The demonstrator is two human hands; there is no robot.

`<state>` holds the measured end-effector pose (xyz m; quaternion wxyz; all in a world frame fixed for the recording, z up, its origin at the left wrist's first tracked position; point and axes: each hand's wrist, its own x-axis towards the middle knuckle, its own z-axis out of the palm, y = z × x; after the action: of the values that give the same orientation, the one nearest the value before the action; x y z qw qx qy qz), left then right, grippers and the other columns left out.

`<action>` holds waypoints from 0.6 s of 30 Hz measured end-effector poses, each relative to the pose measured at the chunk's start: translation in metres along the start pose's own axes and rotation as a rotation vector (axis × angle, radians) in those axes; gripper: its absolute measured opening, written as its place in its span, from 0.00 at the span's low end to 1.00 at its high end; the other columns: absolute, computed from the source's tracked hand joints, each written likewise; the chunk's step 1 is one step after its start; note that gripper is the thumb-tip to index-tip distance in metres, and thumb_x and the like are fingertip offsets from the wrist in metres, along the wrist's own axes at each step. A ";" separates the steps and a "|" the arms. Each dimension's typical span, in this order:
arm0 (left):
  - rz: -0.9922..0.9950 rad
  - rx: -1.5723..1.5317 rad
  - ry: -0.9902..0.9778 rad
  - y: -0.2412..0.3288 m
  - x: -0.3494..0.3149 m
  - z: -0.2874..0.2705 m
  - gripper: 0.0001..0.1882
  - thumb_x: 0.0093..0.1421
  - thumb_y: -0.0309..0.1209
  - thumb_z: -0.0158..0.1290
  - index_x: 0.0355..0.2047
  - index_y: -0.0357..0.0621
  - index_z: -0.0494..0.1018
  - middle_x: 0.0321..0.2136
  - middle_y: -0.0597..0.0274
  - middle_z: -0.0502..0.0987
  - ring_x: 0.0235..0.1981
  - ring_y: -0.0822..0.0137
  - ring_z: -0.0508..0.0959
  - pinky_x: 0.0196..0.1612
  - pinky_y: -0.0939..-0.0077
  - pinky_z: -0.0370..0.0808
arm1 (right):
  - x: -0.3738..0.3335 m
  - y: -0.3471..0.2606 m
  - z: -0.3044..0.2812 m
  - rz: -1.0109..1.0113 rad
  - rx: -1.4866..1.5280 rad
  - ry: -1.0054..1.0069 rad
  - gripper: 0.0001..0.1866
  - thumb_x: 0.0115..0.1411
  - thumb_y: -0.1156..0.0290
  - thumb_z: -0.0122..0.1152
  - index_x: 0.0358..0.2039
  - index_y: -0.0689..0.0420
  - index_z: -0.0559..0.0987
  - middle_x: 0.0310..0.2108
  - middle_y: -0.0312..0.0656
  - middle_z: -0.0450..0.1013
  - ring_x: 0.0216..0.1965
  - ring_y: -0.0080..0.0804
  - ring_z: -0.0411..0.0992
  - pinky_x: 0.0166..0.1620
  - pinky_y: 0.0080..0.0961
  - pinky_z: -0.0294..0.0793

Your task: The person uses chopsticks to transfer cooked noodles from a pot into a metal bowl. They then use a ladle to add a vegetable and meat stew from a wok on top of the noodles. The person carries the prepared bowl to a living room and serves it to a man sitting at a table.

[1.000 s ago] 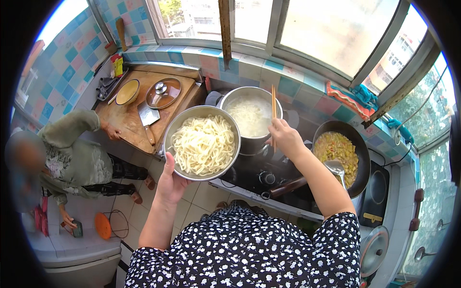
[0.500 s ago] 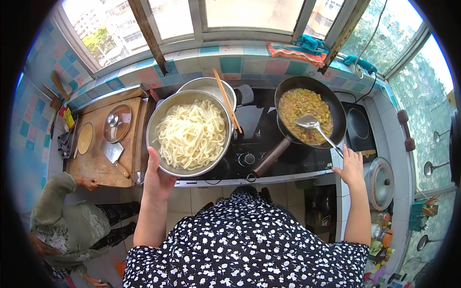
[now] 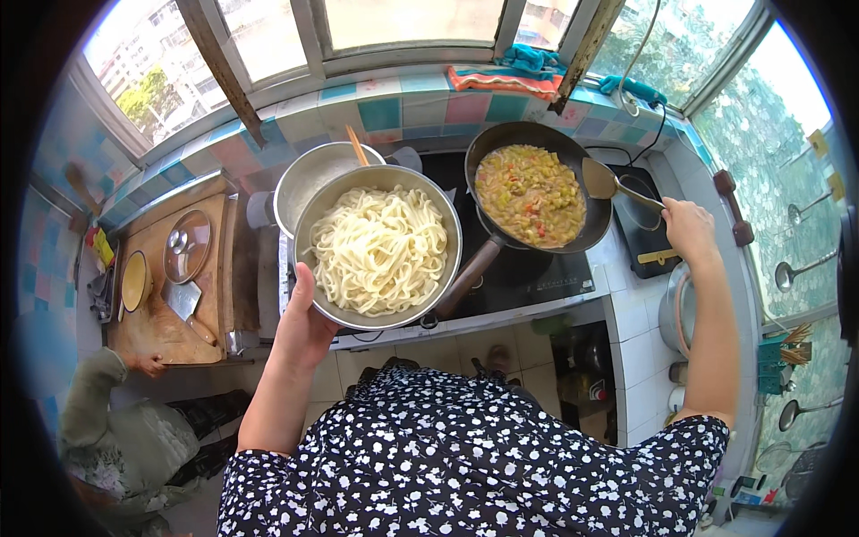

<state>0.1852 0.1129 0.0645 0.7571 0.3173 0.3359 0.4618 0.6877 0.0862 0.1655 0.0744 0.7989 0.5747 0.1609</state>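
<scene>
My left hand (image 3: 309, 327) grips a metal bowl (image 3: 454, 246) at its near left edge, thumb over the rim. Thick white noodles (image 3: 380, 251) fill the bowl. It is held up in front of a metal pot (image 3: 295, 192) and hides part of it. Wooden chopsticks (image 3: 357, 145) show behind the bowl, their lower ends hidden. My right hand (image 3: 689, 225) is closed round the handle of a metal cooking spoon (image 3: 599, 178), whose head is at the right side of the dark wok (image 3: 477, 148). Chunky yellow-green sauce with red bits (image 3: 532, 197) lies in the wok.
A cutting board (image 3: 148, 336) at left bears a cleaver (image 3: 183, 300), a glass lid (image 3: 190, 242) and a yellow oval item (image 3: 136, 282). Another person's hand (image 3: 146, 362) is at its near edge. The wok's handle (image 3: 470, 276) points toward me. A black hotplate (image 3: 644, 246) stands right.
My right hand has gone from open beside the spoon to gripping its handle. The spoon's head has moved right, to the wok's side. The bowl sits nearer the wok's handle, and the view has shifted.
</scene>
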 end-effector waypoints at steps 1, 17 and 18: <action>0.005 -0.002 -0.002 -0.006 -0.001 0.005 0.39 0.60 0.57 0.43 0.62 0.44 0.50 0.59 0.57 0.60 0.58 0.60 0.64 0.57 0.62 0.66 | 0.014 0.004 0.000 -0.004 -0.020 -0.048 0.10 0.60 0.66 0.50 0.30 0.55 0.77 0.30 0.45 0.76 0.37 0.45 0.74 0.41 0.39 0.71; 0.204 -0.099 0.246 -0.121 0.009 0.162 0.40 0.59 0.59 0.41 0.61 0.43 0.50 0.56 0.55 0.64 0.55 0.61 0.69 0.51 0.65 0.73 | 0.106 0.051 0.182 -0.073 1.431 -0.619 0.14 0.60 0.68 0.56 0.42 0.63 0.79 0.17 0.26 0.64 0.19 0.12 0.57 0.23 0.13 0.56; 0.197 -0.092 0.244 -0.127 0.011 0.171 0.40 0.59 0.59 0.41 0.61 0.43 0.50 0.56 0.56 0.65 0.54 0.62 0.69 0.50 0.65 0.74 | 0.108 0.057 0.182 -0.076 1.449 -0.641 0.14 0.60 0.68 0.56 0.43 0.63 0.79 0.18 0.26 0.64 0.19 0.12 0.57 0.23 0.13 0.56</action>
<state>0.3879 0.0466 0.0597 0.6755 0.2553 0.3713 0.5836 0.8319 0.1812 0.0302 -0.2970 0.6356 0.5140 -0.4937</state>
